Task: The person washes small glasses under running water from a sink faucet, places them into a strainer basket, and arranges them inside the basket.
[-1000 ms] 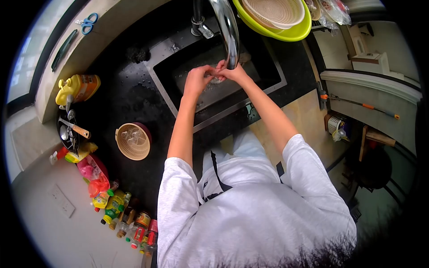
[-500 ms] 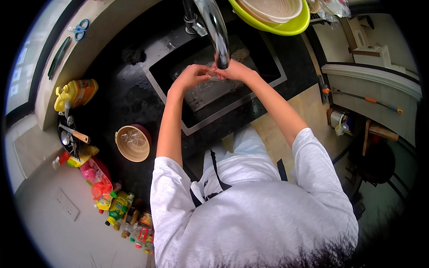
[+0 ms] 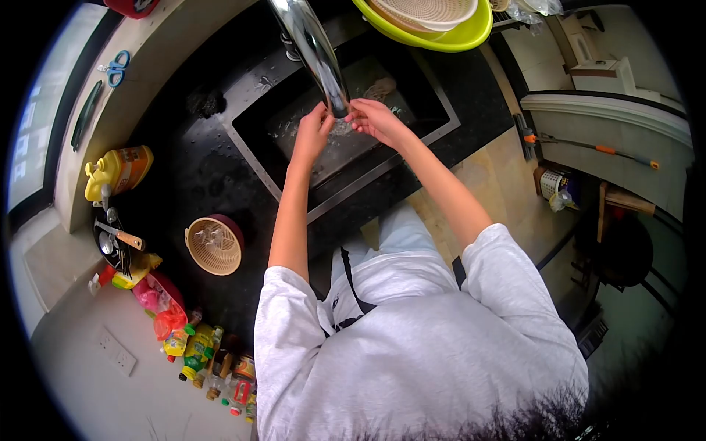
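Faucet (image 3: 315,60) dips between left hand (image 3: 313,131) and right hand (image 3: 374,120), apart above sink (image 3: 353,187), likely placed to contain splashing; I can't tell if they grip anything.

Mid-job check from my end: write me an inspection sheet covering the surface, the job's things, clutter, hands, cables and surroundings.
Surface: dark counter, with water droplets left of the sink.
Job's things: tap arching over the sink; pale lump inside, identity unclear.
Clutter: beige strainer holding clear items; yellow jug; bottles by the wall; green basin beyond the sink.
Hands: left hand and right hand on either side of the spout, fingers bent; any grip cannot be told.
Cables: nothing seen.
Surroundings: wall socket; scissors on the ledge.
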Tool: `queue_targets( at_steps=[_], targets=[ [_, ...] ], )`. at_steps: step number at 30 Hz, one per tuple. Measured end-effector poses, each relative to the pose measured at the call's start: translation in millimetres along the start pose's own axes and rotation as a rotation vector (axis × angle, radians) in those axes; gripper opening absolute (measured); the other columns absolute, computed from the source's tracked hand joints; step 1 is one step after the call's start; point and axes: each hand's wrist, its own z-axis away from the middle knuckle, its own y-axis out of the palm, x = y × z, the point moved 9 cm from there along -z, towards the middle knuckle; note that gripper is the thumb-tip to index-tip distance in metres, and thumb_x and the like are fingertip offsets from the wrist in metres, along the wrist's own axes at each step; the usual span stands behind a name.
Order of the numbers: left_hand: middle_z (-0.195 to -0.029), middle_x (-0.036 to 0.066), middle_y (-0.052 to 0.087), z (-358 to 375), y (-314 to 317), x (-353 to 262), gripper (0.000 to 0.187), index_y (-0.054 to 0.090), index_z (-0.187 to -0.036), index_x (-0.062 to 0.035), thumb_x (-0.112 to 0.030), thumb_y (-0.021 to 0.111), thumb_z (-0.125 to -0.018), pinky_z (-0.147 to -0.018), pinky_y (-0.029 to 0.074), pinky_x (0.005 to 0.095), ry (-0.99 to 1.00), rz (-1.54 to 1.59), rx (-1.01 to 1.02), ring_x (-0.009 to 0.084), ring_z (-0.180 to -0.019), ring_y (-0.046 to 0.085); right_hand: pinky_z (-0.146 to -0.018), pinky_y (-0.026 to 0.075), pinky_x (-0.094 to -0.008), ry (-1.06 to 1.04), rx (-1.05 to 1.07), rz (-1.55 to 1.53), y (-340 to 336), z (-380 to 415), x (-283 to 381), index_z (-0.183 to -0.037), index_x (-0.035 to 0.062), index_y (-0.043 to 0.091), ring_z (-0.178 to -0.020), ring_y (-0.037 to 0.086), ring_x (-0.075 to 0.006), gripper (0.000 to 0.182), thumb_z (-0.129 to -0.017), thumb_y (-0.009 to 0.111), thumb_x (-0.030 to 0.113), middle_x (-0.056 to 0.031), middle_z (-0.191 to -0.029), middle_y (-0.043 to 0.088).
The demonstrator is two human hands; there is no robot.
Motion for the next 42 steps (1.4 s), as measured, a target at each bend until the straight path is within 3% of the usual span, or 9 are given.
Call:
queue_targets(
  at_steps=[4, 6, 12, 16, 21, 29, 35, 38, 42],
  targets=[
    [-0.073, 0.015, 0.064, 20.7, 6.3, -11.8, 0.027, 0.064, -0.104, -0.0013, -0.026, 0.068, -0.094, -0.064, 0.048, 0.0338, -0.085, -0.263, 0.053, 0.0250, -0.066, 0.063, -0.063, 0.049, -0.0211, 0.000, 0.041, 0.211, -7.5, 4.3, -11.6, -0.109, 0.0064, 0.063, -0.068, 0.060, -0.0079, 0.026, -0.105, 0.050, 0.028, -0.0020, -0.085, 0.066],
    [-0.083, 0.005, 0.065, 26.9, 13.5, -1.9, 0.029, 0.066, -0.112, -0.0009, -0.027, 0.062, -0.100, -0.061, 0.042, 0.0266, -0.198, -0.110, 0.159, 0.0088, -0.068, 0.054, -0.064, 0.048, -0.0206, 0.011, -0.018, 0.316, -12.1, 10.8, -14.9, -0.111, 0.0065, 0.065, -0.070, 0.060, -0.0072, 0.028, -0.106, 0.048, 0.029, -0.0022, -0.086, 0.067],
    [-0.095, 0.006, 0.070, 49.4, 22.8, 16.7, 0.025, 0.067, -0.115, -0.0028, -0.022, 0.062, -0.099, -0.061, 0.049, 0.0310, -0.211, 0.685, 0.046, 0.0115, -0.074, 0.059, -0.063, 0.048, -0.0203, -0.107, -0.038, 0.367, -18.3, 24.6, -13.4, -0.116, 0.0071, 0.066, -0.071, 0.061, -0.0062, 0.029, -0.106, 0.048, 0.027, -0.0018, -0.085, 0.067],
    [-0.094, 0.007, 0.068, 62.2, 12.4, 38.6, 0.023, 0.068, -0.115, -0.0026, -0.018, 0.063, -0.097, -0.064, 0.049, 0.0305, -0.445, 0.684, -0.008, 0.0127, -0.076, 0.060, -0.061, 0.048, -0.0216, -0.191, -0.064, 0.433, -31.4, 29.6, -7.8, -0.108, 0.0056, 0.069, -0.070, 0.063, -0.0071, 0.024, -0.102, 0.055, 0.024, -0.0022, -0.083, 0.069],
    [-0.096, 0.008, 0.060, 83.1, -53.2, -33.2, 0.016, 0.069, -0.096, -0.0043, -0.014, 0.074, -0.084, -0.070, 0.051, 0.0374, 0.127, -0.762, -0.274, 0.0239, -0.092, 0.061, -0.067, 0.051, -0.0240, -0.297, -0.091, 0.630, -40.9, 40.2, 6.3, -0.106, 0.0036, 0.070, -0.071, 0.063, -0.0083, 0.021, -0.100, 0.058, 0.020, -0.0022, -0.081, 0.070],
    [-0.091, 0.005, 0.056, 80.0, -72.4, -37.5, 0.007, 0.065, -0.082, -0.0091, -0.016, 0.063, -0.079, -0.074, 0.048, 0.0373, 0.441, -1.415, -0.078, 0.0238, -0.089, 0.059, -0.066, 0.051, -0.0247, -0.310, -0.122, 0.778, -59.9, 49.2, -13.1, -0.105, 0.0032, 0.070, -0.069, 0.062, -0.0082, 0.018, -0.098, 0.061, 0.017, -0.0045, -0.080, 0.070],
    [-0.087, 0.010, 0.056, 117.8, -81.3, -32.1, 0.012, 0.065, -0.080, -0.0045, -0.015, 0.070, -0.082, -0.073, 0.052, 0.0435, 0.228, -0.895, -0.230, 0.0295, -0.086, 0.061, -0.068, 0.053, -0.0268, -0.451, -0.158, 1.092, -11.0, 75.2, -1.6, -0.108, 0.0049, 0.069, -0.070, 0.065, -0.0113, 0.021, -0.096, 0.065, 0.022, -0.0056, -0.079, 0.070],
    [-0.089, 0.009, 0.057, 155.9, -65.1, -38.0, 0.011, 0.069, -0.088, -0.0049, -0.014, 0.071, -0.083, -0.074, 0.052, 0.0414, 0.242, -0.666, -0.207, 0.0286, -0.087, 0.062, -0.065, 0.055, -0.0284, -0.284, 0.139, 0.875, 79.6, 91.3, -17.6, -0.133, 0.0098, 0.059, -0.075, 0.068, -0.0132, 0.043, -0.095, 0.068, 0.027, -0.0086, -0.101, 0.070],
    [-0.092, 0.008, 0.060, 208.8, -89.9, -42.1, 0.013, 0.069, -0.089, -0.0039, -0.014, 0.072, -0.083, -0.074, 0.052, 0.0406, 0.187, -0.484, -0.415, 0.0279, -0.088, 0.062, -0.065, 0.055, -0.0286, -0.418, 0.354, 0.996, 161.4, 84.5, -34.9, -0.118, 0.0052, 0.065, -0.074, 0.068, -0.0124, 0.034, -0.090, 0.072, 0.022, -0.0073, -0.090, 0.071]
  ],
)
